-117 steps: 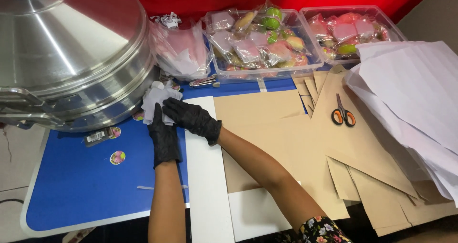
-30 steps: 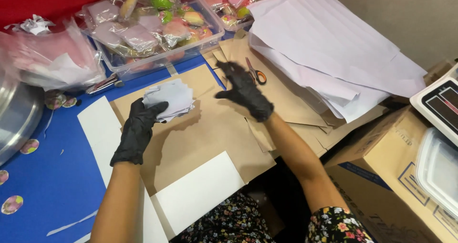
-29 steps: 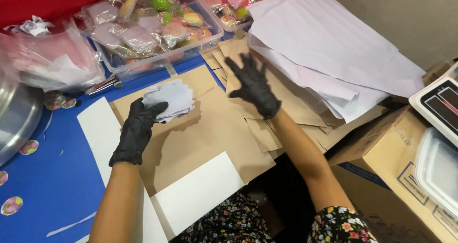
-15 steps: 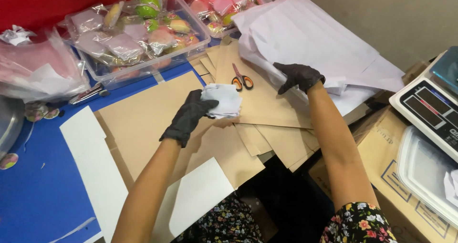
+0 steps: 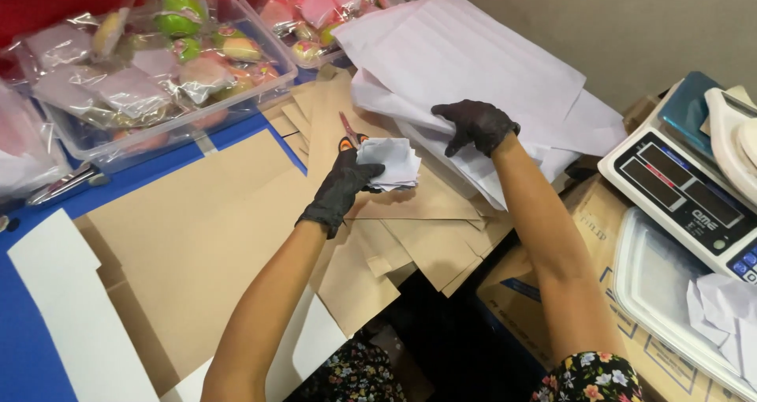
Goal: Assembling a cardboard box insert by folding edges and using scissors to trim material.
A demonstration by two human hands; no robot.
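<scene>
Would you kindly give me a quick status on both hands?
Left hand holds small white folded packet. Right hand grips edge of white paper stack. Scissors partly hidden behind left hand.

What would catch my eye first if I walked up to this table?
Two black-gloved hands at the centre: the left hand holds a small stack of white paper, and the right hand rests on a big pile of white sheets. Behind, clear bins of wrapped colourful items stand out.

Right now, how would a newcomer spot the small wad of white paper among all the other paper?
Start at the big fanned pile of white paper sheets at the table's far right. Just left of it, over the brown kraft sheets, the black-gloved left hand grips the small wad of white paper: crumpled, palm-sized and lifted, unlike the flat sheets.
</scene>
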